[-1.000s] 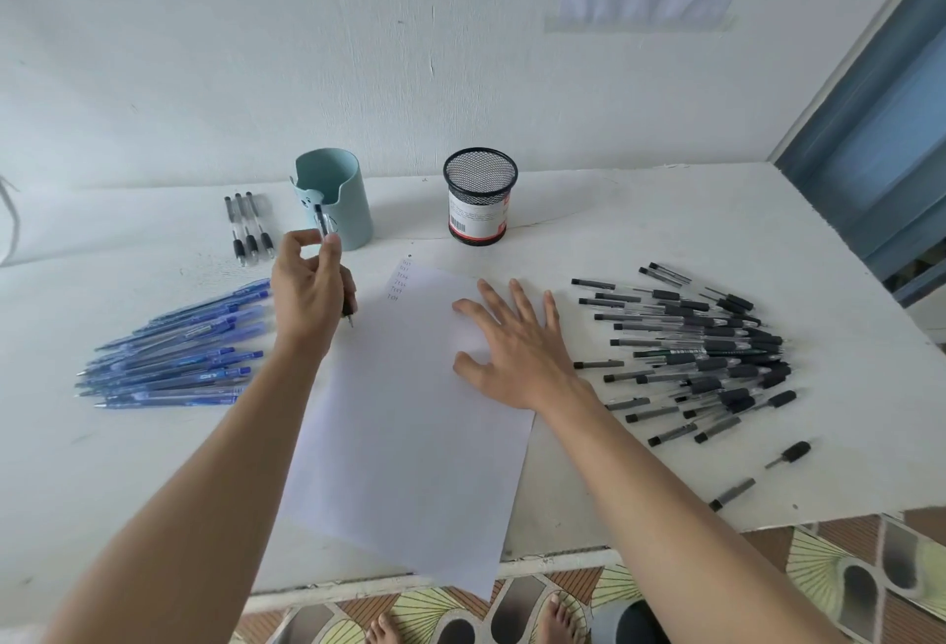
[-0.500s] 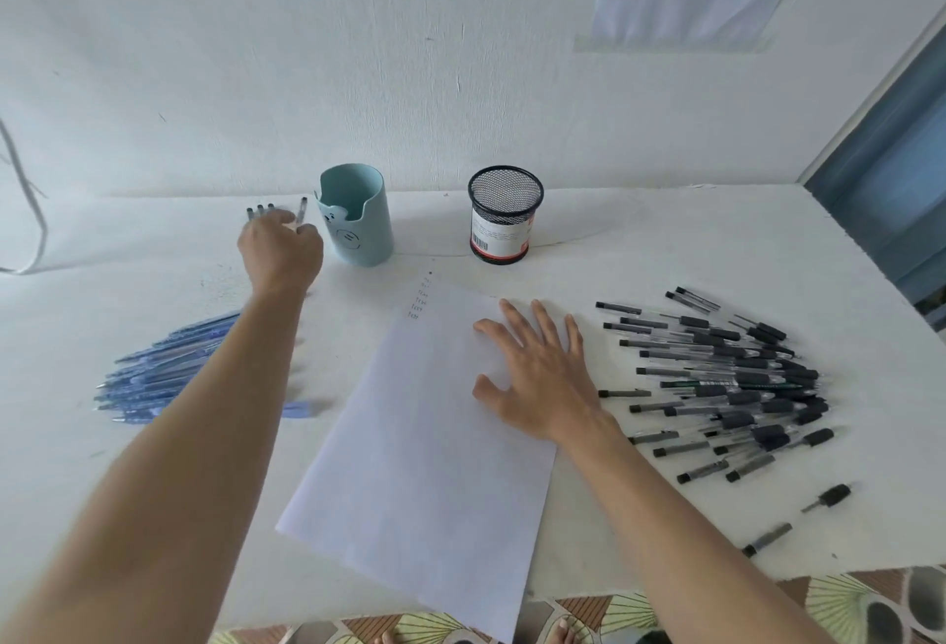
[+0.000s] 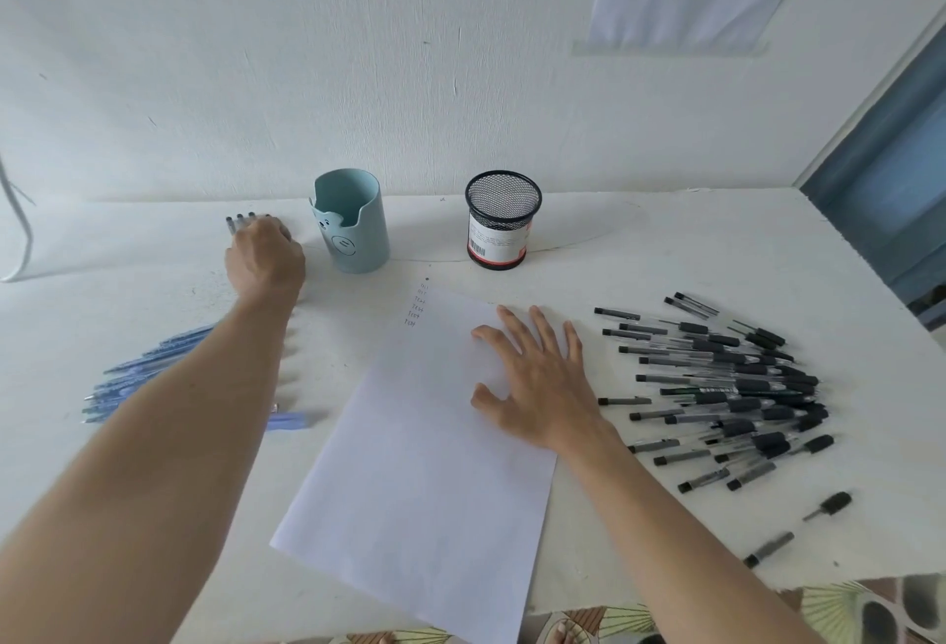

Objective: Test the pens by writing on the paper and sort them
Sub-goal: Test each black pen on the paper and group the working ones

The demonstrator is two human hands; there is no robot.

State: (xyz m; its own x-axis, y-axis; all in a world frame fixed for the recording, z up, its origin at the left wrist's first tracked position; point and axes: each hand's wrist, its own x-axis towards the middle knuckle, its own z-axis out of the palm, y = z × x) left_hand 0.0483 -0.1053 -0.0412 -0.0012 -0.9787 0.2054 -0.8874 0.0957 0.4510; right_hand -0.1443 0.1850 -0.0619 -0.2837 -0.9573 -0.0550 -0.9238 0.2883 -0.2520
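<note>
Pens [image 3: 239, 222] at the far edge of the bench [image 3: 665, 244], under my left hand [image 3: 266, 257], its grip hidden, could scatter if nudged; right hand [image 3: 542, 387], released, pins paper [image 3: 425, 464].

paper sheet [image 3: 430, 438]: smooth, matt
black cup [image 3: 502, 218]: metal mesh
blue cup [image 3: 353, 228]: matt plastic
table [image 3: 640, 254]: rough white

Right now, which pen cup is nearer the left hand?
The pale blue plastic cup, right beside the left hand. The black mesh cup stands farther right, well clear of that hand.
</note>
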